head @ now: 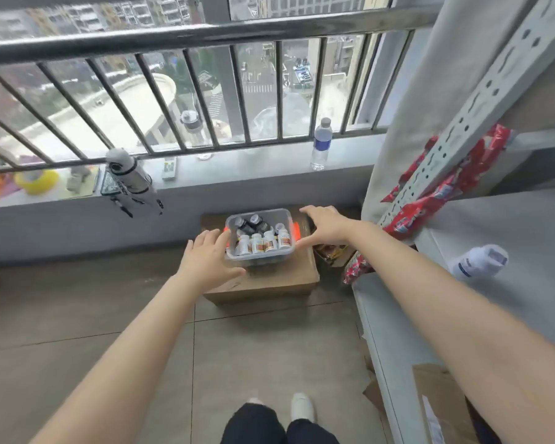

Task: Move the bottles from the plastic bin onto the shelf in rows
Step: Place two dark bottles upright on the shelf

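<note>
Two bare hands reach forward and down, one on each side of a clear rectangular plastic bin (259, 257) with orange latches. The left hand (209, 255) has its fingers straight and spread, lying against the bin's left wall over the orange latch. The right hand (326, 226) is also spread flat, palm down, just beside the bin's right edge with its thumb pointing at the rim. Whether it touches the bin cannot be told. Neither hand holds anything.

The bin stands on a brown cardboard box (269, 285), which rests on the grey tiled floor (109, 315) below a window ledge. Inside the bin, a front row of small white labelled bottles (257, 242) stands upright, with dark bottles (253, 223) behind them.

To the right is the grey metal shelf (519, 225). One white bottle with a blue label (479, 258) lies on its side on the shelf board, well apart from the bin. Red snack packets (425, 208) hang at the shelf's perforated post. A clear water bottle (321, 144) stands on the ledge by the railing.
</note>
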